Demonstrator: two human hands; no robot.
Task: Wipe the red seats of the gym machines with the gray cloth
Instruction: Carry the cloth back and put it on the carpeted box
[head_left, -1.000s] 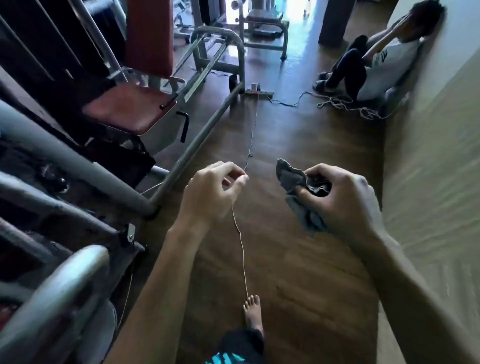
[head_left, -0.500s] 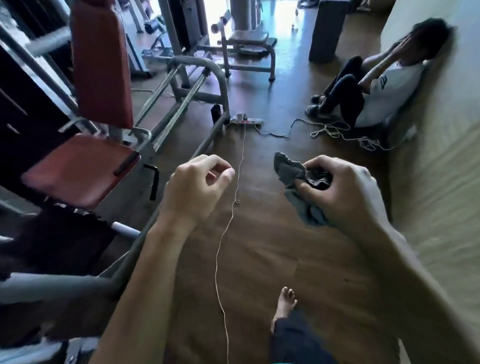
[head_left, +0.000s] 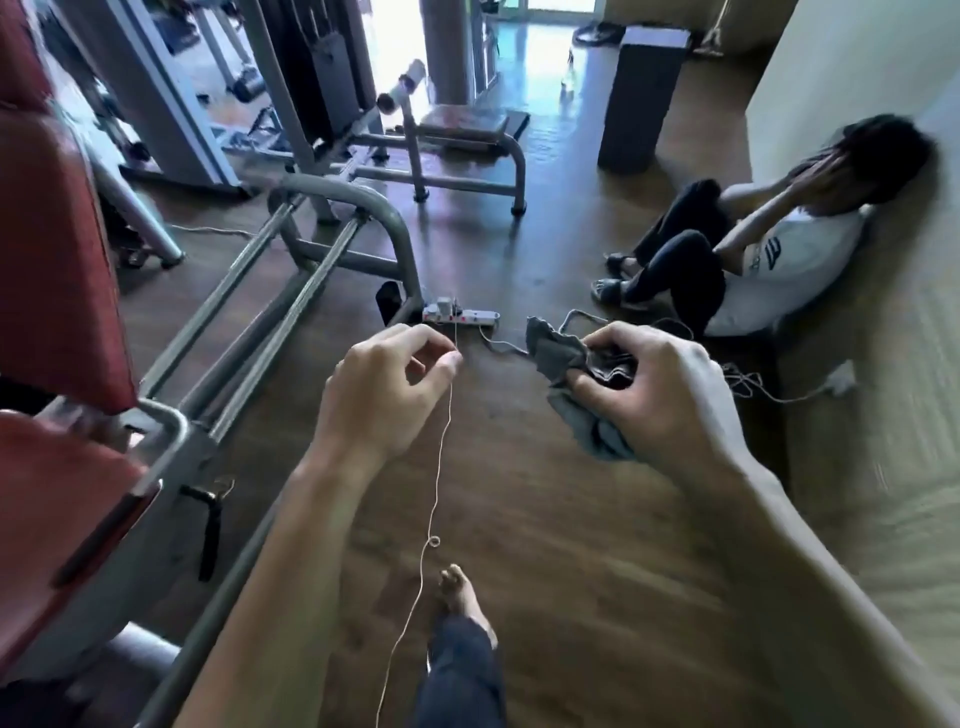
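The red seat (head_left: 62, 499) has slid leftward; the left hand (head_left: 384, 395) pinches a thin cord (head_left: 440, 467), the right hand (head_left: 660, 395) grips the gray cloth (head_left: 558, 353).

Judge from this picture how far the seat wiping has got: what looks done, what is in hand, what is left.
Done: only the pick-up; the right hand holds the bunched gray cloth. In hand: the left hand pinches a thin cord hanging toward the floor, so no wiping is under way. Left: the cloth is apart from the red seat at the left; whether it was wiped cannot be told.
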